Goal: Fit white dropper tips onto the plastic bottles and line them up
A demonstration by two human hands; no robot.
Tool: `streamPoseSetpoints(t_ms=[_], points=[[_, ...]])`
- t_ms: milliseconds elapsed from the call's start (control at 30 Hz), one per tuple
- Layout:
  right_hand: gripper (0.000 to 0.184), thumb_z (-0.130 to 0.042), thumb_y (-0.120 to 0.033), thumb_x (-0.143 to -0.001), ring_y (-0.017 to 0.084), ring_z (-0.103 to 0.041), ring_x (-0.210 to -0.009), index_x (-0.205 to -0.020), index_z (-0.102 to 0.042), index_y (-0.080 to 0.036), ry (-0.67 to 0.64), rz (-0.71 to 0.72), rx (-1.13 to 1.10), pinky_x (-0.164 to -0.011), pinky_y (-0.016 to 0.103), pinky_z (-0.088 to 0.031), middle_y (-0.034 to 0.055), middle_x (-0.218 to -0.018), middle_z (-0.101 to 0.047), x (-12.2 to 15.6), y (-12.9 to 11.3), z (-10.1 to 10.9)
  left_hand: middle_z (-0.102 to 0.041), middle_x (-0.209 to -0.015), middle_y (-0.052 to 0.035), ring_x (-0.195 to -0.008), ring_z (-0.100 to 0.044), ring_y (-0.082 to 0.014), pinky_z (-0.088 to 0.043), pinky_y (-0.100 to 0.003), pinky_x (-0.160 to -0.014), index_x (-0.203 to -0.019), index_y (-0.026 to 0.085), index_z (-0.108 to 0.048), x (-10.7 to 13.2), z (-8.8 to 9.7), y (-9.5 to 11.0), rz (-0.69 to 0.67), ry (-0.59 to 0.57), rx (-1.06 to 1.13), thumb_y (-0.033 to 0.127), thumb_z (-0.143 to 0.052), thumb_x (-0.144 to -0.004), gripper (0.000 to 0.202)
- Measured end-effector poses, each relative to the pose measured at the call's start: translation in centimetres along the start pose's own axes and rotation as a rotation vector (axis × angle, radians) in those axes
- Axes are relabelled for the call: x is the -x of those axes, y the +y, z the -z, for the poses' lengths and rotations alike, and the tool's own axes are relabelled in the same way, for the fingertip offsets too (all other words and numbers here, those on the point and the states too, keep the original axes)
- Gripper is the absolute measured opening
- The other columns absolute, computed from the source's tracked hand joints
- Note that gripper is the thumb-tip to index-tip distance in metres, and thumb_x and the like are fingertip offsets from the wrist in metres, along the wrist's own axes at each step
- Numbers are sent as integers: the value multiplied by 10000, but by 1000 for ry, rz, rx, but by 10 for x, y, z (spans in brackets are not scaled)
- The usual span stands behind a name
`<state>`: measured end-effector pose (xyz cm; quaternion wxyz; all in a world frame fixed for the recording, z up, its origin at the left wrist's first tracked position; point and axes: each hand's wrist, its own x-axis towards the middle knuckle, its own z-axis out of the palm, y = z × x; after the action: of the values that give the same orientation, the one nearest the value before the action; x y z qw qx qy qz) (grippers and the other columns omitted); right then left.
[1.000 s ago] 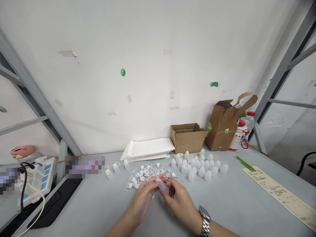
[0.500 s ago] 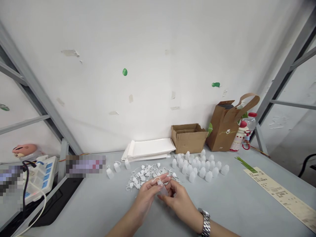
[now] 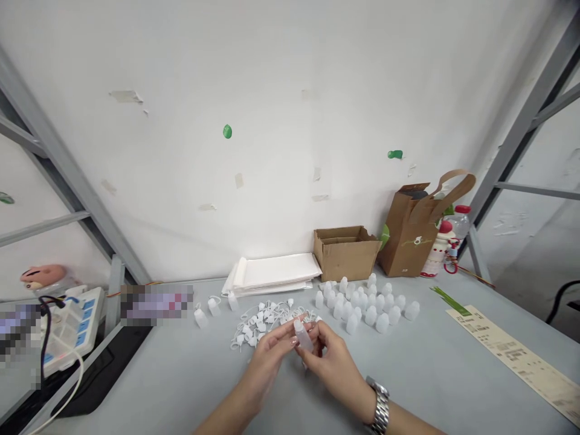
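Both my hands meet over the grey table, holding a small translucent plastic bottle [image 3: 302, 335] between their fingertips. Its narrow top tilts up and to the left. My left hand [image 3: 267, 356] grips it from the left, and my right hand [image 3: 335, 368], with a steel wristwatch [image 3: 379, 406] on its wrist, grips it from the right. Just beyond my fingers lies a tangled heap of small white caps on thin loops [image 3: 260, 326]. Several matching bottles stand upright [image 3: 362, 308] to the right of the heap.
Three more bottles [image 3: 214, 307] stand left of the heap. Behind them are a stack of white paper bags [image 3: 272, 272], an open cardboard box [image 3: 347, 254] and a brown paper bag [image 3: 405, 241]. A long printed paper strip [image 3: 512, 356] lies at right, and a white power strip [image 3: 67, 326] sits at left.
The bottle has risen slightly and turned more upright between my fingers. My right hand has shifted up and closer around it.
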<state>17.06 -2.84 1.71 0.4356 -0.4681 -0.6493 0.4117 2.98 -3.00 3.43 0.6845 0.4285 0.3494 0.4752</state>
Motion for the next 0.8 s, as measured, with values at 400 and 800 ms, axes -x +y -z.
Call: streamPoseSetpoints(t_ms=[400, 800], points=[[110, -531, -184, -765, 137, -514, -583, -721, -435, -214, 68, 138, 304, -541, 222, -375, -11, -693, -578, 5, 5, 0, -638, -1150, -70, -1145, -504, -267, -287, -418, -1043, -1051, 176, -661, 1, 1, -3, -15, -2, -19, 260, -575, -755, 320], [120, -522, -190, -760, 128, -496, -565, -709, -416, -213, 56, 88, 256, -528, 220, -363, -20, -671, -557, 5, 7, -1, -649, -1129, -76, -1151, -495, -272, -300, -415, -1032, -990, 163, -691, -1, 4, -4, 5, 9, 0, 245, -556, -748, 289]])
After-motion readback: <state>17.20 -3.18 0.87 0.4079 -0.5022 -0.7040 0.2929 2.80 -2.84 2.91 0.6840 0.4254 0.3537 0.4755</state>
